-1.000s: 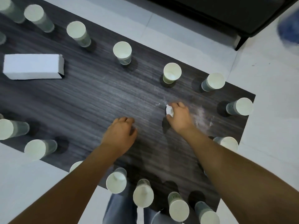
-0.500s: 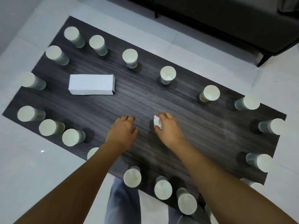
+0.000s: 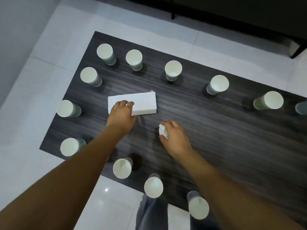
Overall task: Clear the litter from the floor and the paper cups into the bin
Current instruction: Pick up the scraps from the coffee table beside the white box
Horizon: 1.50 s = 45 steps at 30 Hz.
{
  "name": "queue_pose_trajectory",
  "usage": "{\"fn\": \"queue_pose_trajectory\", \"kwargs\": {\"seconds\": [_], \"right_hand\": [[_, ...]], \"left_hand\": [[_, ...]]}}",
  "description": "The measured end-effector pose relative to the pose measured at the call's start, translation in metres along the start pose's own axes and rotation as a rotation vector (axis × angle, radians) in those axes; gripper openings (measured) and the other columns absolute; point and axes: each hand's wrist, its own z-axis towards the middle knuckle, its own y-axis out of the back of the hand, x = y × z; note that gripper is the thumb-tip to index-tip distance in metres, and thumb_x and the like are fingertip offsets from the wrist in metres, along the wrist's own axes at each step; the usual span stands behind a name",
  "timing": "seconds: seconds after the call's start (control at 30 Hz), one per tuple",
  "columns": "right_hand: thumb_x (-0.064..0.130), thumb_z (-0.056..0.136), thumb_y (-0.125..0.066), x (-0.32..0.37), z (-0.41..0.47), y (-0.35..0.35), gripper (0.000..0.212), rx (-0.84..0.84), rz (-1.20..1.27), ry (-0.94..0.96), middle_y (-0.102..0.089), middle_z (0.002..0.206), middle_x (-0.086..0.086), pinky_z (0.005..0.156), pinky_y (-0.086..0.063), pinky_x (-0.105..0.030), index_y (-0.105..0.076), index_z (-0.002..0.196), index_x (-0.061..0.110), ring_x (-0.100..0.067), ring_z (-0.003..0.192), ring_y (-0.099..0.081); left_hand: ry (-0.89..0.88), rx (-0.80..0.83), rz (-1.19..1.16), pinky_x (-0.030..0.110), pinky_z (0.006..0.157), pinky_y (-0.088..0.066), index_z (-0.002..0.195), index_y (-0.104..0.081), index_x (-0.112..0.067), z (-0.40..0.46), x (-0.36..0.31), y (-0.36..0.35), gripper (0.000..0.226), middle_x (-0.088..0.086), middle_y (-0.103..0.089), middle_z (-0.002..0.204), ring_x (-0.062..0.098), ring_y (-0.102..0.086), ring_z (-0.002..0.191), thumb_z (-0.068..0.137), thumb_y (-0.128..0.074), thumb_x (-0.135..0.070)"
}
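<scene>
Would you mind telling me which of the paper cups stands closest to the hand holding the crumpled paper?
The cup at the table's near edge, below and between the two forearms, is nearest the right hand; the others ring the table farther out.

Dim, cool, even indoor light from above. Small bright glint on the glossy floor tile point(image 3: 106, 189). Soft dark shadows pooling beside each paper cup point(image 3: 173, 68) on the dark wood-grain table point(image 3: 232, 138). Slight motion blur throughout, softest at the frame edges. Wide-angle bending toward the corners.
</scene>
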Motion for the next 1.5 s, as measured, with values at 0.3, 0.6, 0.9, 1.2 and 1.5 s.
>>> {"fn": "queue_pose_trajectory", "kwargs": {"seconds": [0.3,0.6,0.9,1.2,1.5], "right_hand": [[0.027,0.096,-0.055,0.006,0.029,-0.023,0.045,-0.026,-0.034,-0.027,-0.041,0.141,0.001,0.105,-0.041,-0.033,-0.041,0.139,0.022,-0.018,0.127,-0.041],[0.028,0.096,-0.053,-0.004,0.030,-0.035,0.049,-0.054,-0.016,-0.025,-0.034,0.148,0.003,0.109,-0.036,-0.032,-0.036,0.142,0.025,-0.017,0.134,-0.034],[0.025,0.095,-0.054,-0.009,-0.026,-0.006,0.047,-0.096,0.021,-0.113,-0.041,0.140,0.000,0.105,-0.040,-0.034,-0.040,0.140,0.023,-0.020,0.126,-0.042],[0.024,0.096,-0.052,-0.038,-0.163,0.074,0.042,-0.187,-0.031,-0.171,-0.045,0.135,-0.005,0.099,-0.044,-0.036,-0.044,0.136,0.017,-0.024,0.122,-0.045],[0.023,0.096,-0.052,-0.081,-0.332,0.108,0.039,-0.379,0.021,-0.307,-0.044,0.134,-0.006,0.096,-0.044,-0.037,-0.045,0.134,0.016,-0.026,0.120,-0.045]], "left_hand": [[-0.186,0.062,0.180,0.048,0.119,-0.011,0.150,-0.010,-0.026,0.083,0.024,-0.024,0.098,0.010,-0.018,0.156,0.035,-0.014,0.143,0.077,-0.074,-0.037],[-0.365,0.104,0.234,0.045,0.109,-0.028,0.150,-0.003,-0.035,0.095,0.031,-0.046,0.102,0.005,-0.032,0.145,0.031,-0.034,0.128,0.075,-0.072,-0.042],[-0.349,0.048,0.235,0.045,0.103,-0.034,0.150,-0.001,-0.032,0.014,-0.021,-0.029,0.099,0.006,-0.032,0.144,0.031,-0.037,0.124,0.078,-0.066,-0.050],[-0.365,0.091,0.239,0.048,0.103,-0.035,0.150,0.000,-0.029,-0.118,-0.125,0.018,0.098,0.010,-0.034,0.142,0.032,-0.039,0.124,0.080,-0.062,-0.056],[-0.524,0.055,0.245,0.046,0.101,-0.035,0.150,-0.005,-0.030,-0.252,-0.216,0.033,0.097,0.007,-0.039,0.136,0.030,-0.040,0.121,0.077,-0.065,-0.053]]}}
